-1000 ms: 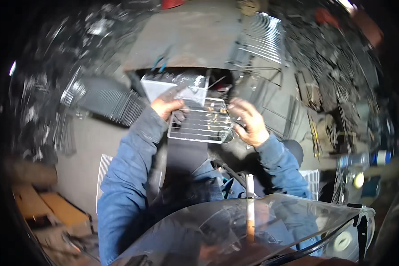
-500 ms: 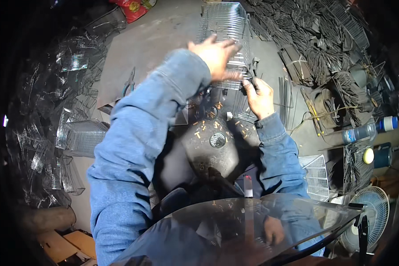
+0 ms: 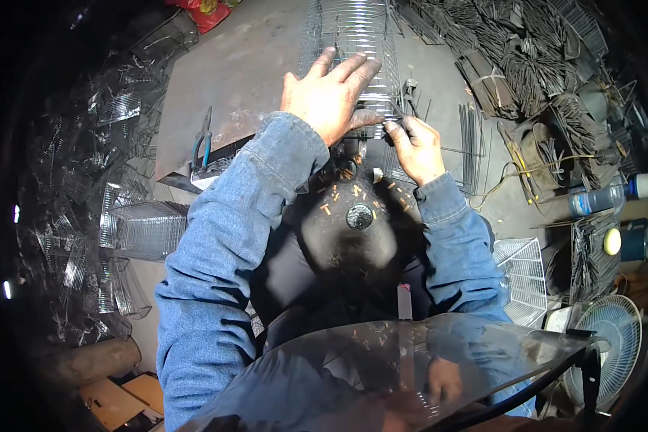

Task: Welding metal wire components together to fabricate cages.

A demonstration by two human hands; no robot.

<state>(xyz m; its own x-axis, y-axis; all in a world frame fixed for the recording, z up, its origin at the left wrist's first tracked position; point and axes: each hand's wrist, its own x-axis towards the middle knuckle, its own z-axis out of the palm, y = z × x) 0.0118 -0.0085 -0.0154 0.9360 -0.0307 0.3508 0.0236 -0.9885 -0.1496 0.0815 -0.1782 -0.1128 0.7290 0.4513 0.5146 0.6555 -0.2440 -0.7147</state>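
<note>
A silvery wire basket (image 3: 360, 32) lies at the far middle, its bars catching bright light. My left hand (image 3: 324, 101) rests across its near part, fingers stretched and apart, the thumb reaching toward the basket's near right corner. At that corner my right hand (image 3: 417, 147) is closed in a pinch on a thin dark metal piece against the wires; the fingers hide most of it. Left of my left arm, blue-handled pliers (image 3: 203, 144) lie near the edge of a metal sheet (image 3: 230, 79).
Below the hands is a dark rounded surface (image 3: 353, 245) strewn with short tan bits. Wire baskets (image 3: 147, 227) and wire scraps pile at left. Bundled dark rods (image 3: 489, 86), a plastic bottle (image 3: 590, 201) and a fan (image 3: 605, 345) stand at right. A transparent visor (image 3: 367, 374) crosses the bottom.
My left hand has shifted slightly left and settled flatter on the basket. The right hand still pinches at the corner. The whole view has moved a little.
</note>
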